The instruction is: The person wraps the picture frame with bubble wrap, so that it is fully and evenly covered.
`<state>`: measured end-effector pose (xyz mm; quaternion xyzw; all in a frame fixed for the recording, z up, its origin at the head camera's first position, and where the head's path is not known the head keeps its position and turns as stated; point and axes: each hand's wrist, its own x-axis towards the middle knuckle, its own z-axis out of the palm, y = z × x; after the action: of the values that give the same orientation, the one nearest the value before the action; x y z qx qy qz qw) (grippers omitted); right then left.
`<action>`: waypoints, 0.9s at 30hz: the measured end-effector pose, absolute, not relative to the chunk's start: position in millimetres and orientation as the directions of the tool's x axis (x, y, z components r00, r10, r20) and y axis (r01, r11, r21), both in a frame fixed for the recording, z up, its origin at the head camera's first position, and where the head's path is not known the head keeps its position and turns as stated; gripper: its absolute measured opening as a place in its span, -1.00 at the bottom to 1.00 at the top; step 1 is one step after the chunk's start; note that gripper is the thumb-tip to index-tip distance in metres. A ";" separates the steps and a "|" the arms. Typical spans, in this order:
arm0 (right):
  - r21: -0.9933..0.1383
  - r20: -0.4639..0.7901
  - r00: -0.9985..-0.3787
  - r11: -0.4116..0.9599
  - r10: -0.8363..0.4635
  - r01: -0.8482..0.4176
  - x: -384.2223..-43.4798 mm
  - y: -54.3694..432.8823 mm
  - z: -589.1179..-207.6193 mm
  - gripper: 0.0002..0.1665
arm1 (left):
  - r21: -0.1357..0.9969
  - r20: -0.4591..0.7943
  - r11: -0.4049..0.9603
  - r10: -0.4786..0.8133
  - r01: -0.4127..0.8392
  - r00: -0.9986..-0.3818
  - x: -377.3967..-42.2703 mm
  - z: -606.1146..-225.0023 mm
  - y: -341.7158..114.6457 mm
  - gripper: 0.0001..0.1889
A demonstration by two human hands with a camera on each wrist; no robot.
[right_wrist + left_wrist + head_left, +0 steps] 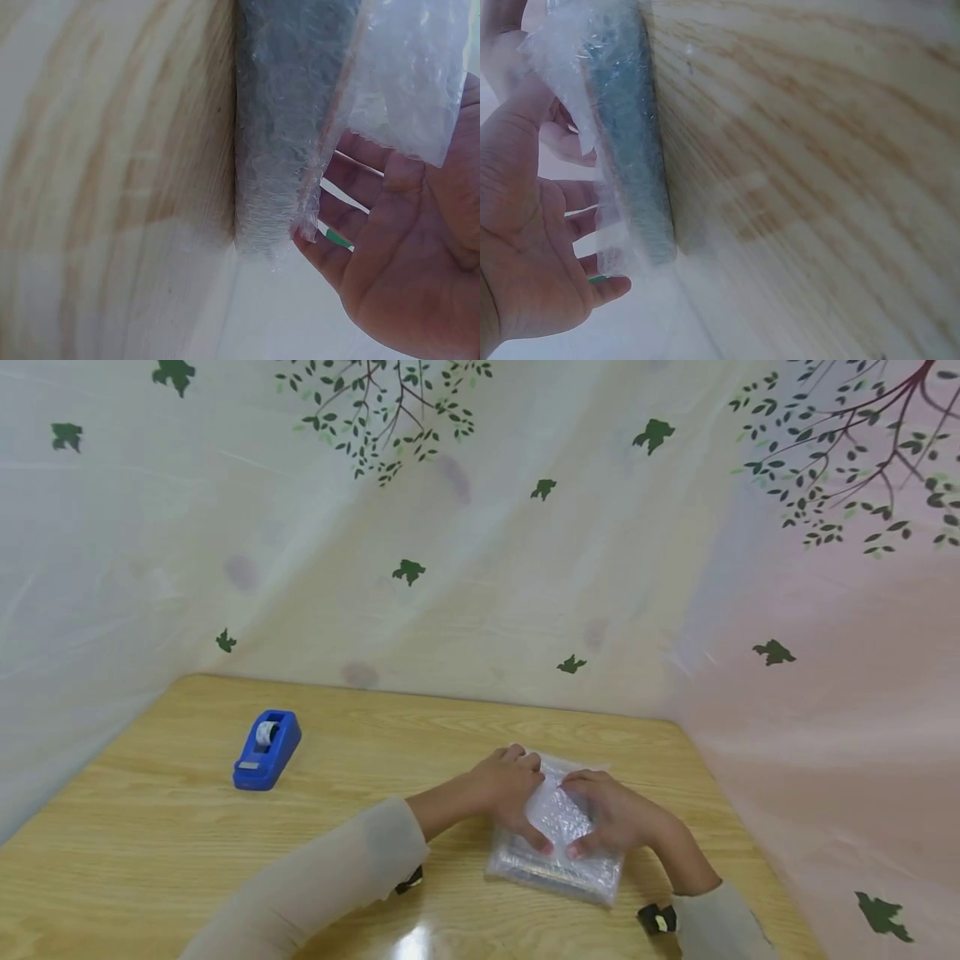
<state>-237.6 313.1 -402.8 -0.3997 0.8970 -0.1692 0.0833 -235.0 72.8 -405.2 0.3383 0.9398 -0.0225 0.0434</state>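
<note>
A flat rectangular package wrapped in clear bubble wrap (pixel 566 814) lies on the wooden table in front of me. My left hand (pixel 510 789) rests on its left side, thumb spread from the fingers. Opposite it, my right hand (pixel 618 814) touches the top and right side, with a gap between thumb and fingertips. In the left wrist view the bubble wrap (pixel 626 135) looks bluish-green along its thick side. A loose flap of the wrap (pixel 409 82) stands up by the fingers in the right wrist view. What the wrap encloses is blurred by its layers.
A blue tape dispenser (pixel 267 750) with a roll of tape stands at the left of the wooden table (pixel 360 743). Behind and to the sides hangs a pale curtain (pixel 480 610) printed with leaves and branches, meeting the table's back edge.
</note>
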 end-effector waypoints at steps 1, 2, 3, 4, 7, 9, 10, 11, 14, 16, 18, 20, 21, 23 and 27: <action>-0.373 -0.015 -0.667 0.623 -0.745 -0.687 -237.7 313.2 -402.9 0.08 | -0.013 -0.092 0.767 0.638 0.641 -0.765 -235.8 -405.3 71.7 0.15; -0.371 -0.016 -0.668 0.625 -0.744 -0.687 -238.0 313.3 -403.3 0.08 | -0.012 -0.086 0.764 0.642 0.645 -0.762 -236.8 -405.4 70.4 0.15; -0.370 -0.018 -0.668 0.626 -0.744 -0.686 -238.2 313.0 -403.6 0.08 | -0.007 -0.083 0.761 0.646 0.648 -0.759 -237.5 -404.7 68.8 0.13; -0.370 -0.021 -0.669 0.628 -0.743 -0.685 -238.3 312.9 -404.1 0.09 | 0.003 -0.079 0.761 0.647 0.649 -0.758 -238.1 -403.8 67.0 0.12; -0.368 -0.033 -0.675 0.637 -0.737 -0.678 -238.4 312.5 -405.3 0.13 | 0.038 -0.063 0.764 0.645 0.644 -0.761 -240.0 -400.6 58.5 0.07; -0.365 -0.038 -0.678 0.642 -0.734 -0.674 -237.9 312.5 -405.4 0.16 | 0.074 -0.056 0.770 0.637 0.634 -0.768 -239.7 -394.2 51.9 0.02; -0.366 -0.039 -0.680 0.643 -0.732 -0.672 -237.6 312.8 -405.2 0.17 | 0.086 -0.050 0.772 0.634 0.629 -0.772 -239.8 -391.3 48.3 0.01; -0.367 -0.039 -0.680 0.643 -0.732 -0.672 -237.4 313.2 -405.0 0.16 | 0.096 -0.040 0.772 0.634 0.628 -0.773 -240.3 -389.3 44.3 -0.01; -0.374 -0.036 -0.681 0.642 -0.731 -0.669 -237.0 314.1 -404.5 0.16 | 0.127 -0.024 0.775 0.627 0.620 -0.779 -241.6 -381.4 30.9 -0.08; -0.377 -0.037 -0.685 0.645 -0.728 -0.665 -236.8 314.6 -404.5 0.15 | 0.142 -0.007 0.773 0.626 0.619 -0.780 -243.1 -378.6 19.9 -0.14; -0.378 -0.041 -0.690 0.651 -0.723 -0.659 -236.5 314.6 -404.5 0.17 | 0.160 0.006 0.773 0.621 0.614 -0.784 -243.6 -375.2 7.2 -0.19; -0.379 -0.046 -0.695 0.656 -0.718 -0.653 -236.5 314.4 -405.0 0.18 | 0.176 0.023 0.774 0.614 0.608 -0.789 -243.6 -372.5 -7.2 -0.24; -0.381 -0.048 -0.697 0.658 -0.716 -0.650 -236.5 314.1 -405.2 0.19 | 0.185 0.033 0.775 0.610 0.605 -0.792 -243.4 -371.4 -15.0 -0.25; -0.385 -0.048 -0.700 0.660 -0.713 -0.645 -236.8 313.2 -405.7 0.19 | 0.203 0.045 0.780 0.597 0.592 -0.801 -242.2 -368.6 -31.3 -0.28; -0.383 -0.050 -0.702 0.662 -0.711 -0.644 -237.1 311.9 -405.9 0.19 | 0.224 0.086 0.793 0.563 0.567 -0.822 -240.6 -366.6 -65.7 -0.32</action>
<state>-237.1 311.9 -405.9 -0.3735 0.9064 -0.1711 0.0980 -240.6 -65.7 -366.6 0.2983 0.9468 0.1205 -0.0073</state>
